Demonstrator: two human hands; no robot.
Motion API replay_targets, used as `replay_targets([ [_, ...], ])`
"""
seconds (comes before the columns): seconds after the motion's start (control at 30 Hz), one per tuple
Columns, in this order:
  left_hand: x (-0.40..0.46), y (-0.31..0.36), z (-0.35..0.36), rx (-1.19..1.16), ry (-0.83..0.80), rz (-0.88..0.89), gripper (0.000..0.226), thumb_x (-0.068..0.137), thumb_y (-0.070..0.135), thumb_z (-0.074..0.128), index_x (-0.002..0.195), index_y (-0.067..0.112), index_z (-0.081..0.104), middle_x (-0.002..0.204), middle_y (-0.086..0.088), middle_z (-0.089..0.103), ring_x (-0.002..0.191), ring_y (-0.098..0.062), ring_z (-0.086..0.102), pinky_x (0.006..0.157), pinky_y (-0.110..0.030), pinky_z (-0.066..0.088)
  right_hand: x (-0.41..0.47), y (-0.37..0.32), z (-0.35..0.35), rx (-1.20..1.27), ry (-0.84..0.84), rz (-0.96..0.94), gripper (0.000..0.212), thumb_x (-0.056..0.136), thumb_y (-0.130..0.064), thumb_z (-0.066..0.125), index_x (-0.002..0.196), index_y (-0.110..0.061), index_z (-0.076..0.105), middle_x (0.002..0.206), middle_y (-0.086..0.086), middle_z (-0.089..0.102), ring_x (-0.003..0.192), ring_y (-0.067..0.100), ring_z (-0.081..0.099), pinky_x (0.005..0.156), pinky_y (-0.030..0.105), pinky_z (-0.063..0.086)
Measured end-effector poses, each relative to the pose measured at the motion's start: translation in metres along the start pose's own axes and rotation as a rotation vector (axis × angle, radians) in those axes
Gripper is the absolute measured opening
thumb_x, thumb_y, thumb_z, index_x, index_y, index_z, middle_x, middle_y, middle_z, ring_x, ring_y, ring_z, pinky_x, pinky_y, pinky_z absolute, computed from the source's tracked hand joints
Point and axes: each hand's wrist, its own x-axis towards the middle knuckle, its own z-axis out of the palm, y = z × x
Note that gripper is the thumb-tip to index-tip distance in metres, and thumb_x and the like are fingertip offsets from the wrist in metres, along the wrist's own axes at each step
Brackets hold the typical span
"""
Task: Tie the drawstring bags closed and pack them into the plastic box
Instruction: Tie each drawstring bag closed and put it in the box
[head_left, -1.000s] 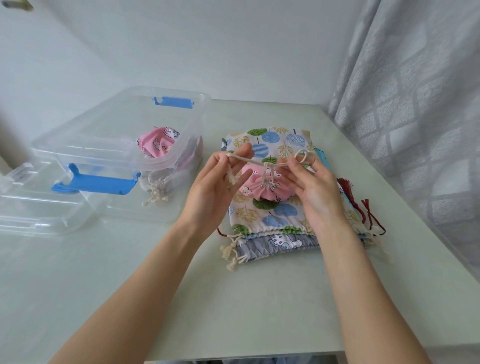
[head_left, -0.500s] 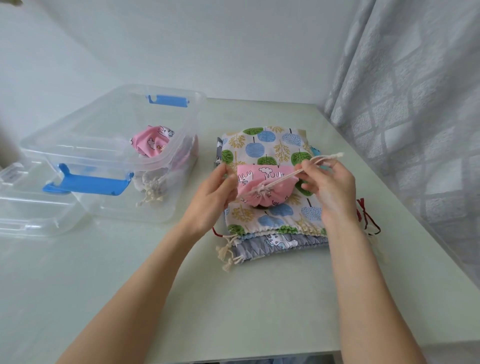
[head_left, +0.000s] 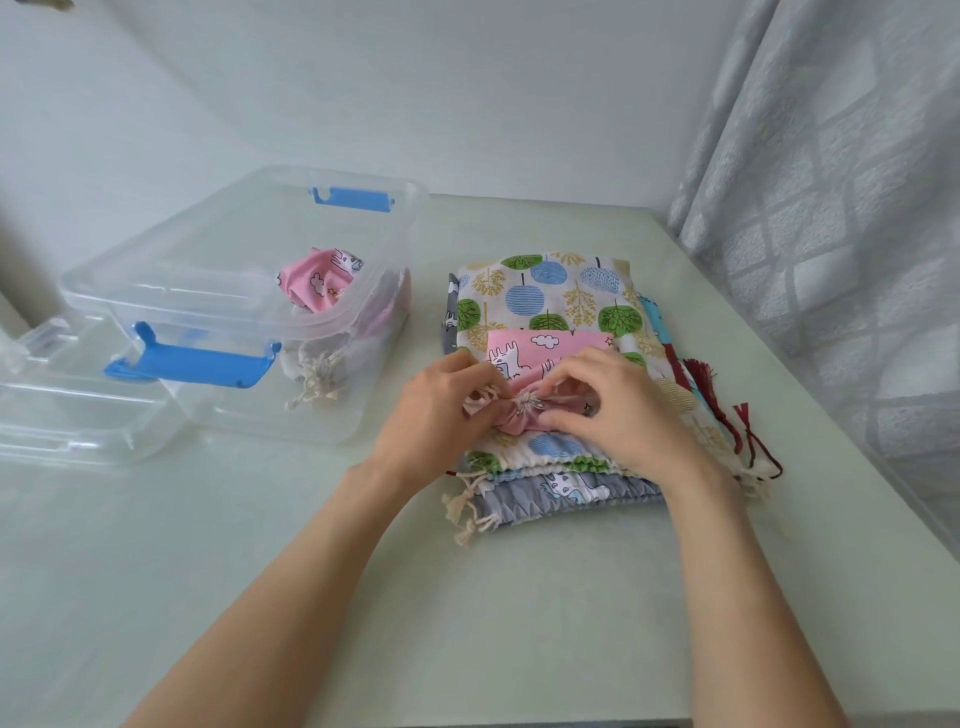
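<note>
- Between the two sets of fingers, in the head view, sits the gathered mouth of a pink bag, its cream cord bunched into a knot at the middle.
- Left hand lies at the left of the knot, its fingers curled and pinching the puckered pink cloth and cord end.
- Right hand lies at the right of the knot, fingers bent and pinching the cloth just beside it.
- Under both hands the pink bag rests on a stack of flat bags; the top one has green and blue trees, and a grey one shows at the near edge with cream tassels hanging left of the wrists.
- Right of the right hand's fingers, dark red cords trail from the stack onto the counter.
- Left of the left hand's fingers, well apart, stands the clear plastic box with blue latches; a second pink bag lies inside it, and a tied cream cord shows through the near wall.
- Farther left, touching the box, the clear lid lies on the counter.
- Beyond the right hand hangs a grey patterned curtain.
</note>
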Motion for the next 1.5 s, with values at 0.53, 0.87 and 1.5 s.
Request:
replay_targets([
  [0.53,0.002,-0.002,-0.003,0.16,0.094,-0.023,0.02,0.082,0.048,0.055,0.082,0.029,0.063,0.071,0.018,0.063,0.069,-0.005,0.057,0.084,-0.028,0.032,-0.001,0.0,-0.007,-0.108,0.229,-0.146,0.009,0.082,-0.018,0.071,0.09,-0.021,0.075,0.084,-0.01,0.069,0.076,0.01,0.061,0.068,0.029,0.05],
  [0.87,0.003,-0.005,-0.01,-0.036,0.025,-0.026,0.013,0.083,0.04,0.067,0.082,0.027,0.067,0.072,0.014,0.064,0.066,-0.001,0.057,0.06,-0.025,0.047,-0.005,-0.009,-0.018,0.091,0.147,-0.029,0.026,0.084,-0.04,0.065,0.061,-0.028,0.06,0.053,-0.015,0.052,0.052,0.003,0.049,0.055,0.014,0.035],
  [1.5,0.0,0.012,-0.052,-0.829,-0.179,-0.201,0.018,0.081,0.027,0.057,0.071,0.022,0.071,0.064,0.006,0.063,0.074,-0.01,0.059,0.072,-0.011,0.044,0.005,-0.02,0.003,0.871,0.002,0.261,0.015,0.096,-0.003,0.045,0.098,-0.011,0.058,0.069,-0.006,0.066,0.044,0.005,0.035,0.038,0.015,0.027],
])
